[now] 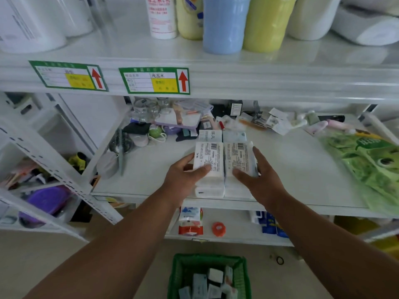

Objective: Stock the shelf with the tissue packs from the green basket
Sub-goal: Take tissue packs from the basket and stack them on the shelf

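Tissue packs (224,165), white wrapped blocks with printed barcode labels, sit two abreast and stacked at the shelf (302,169) front, clamped between the left hand (185,171) and right hand (257,169), fingers pressed flat along the outer sides and thumbs on top. Placing seems under way; next, judging by the packs in the green basket (179,268) below, comes letting go and reaching down.

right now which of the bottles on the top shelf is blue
The blue bottle, standing nearest the shelf's front edge between two yellow-green bottles; the white bottle with red print stands left of those.
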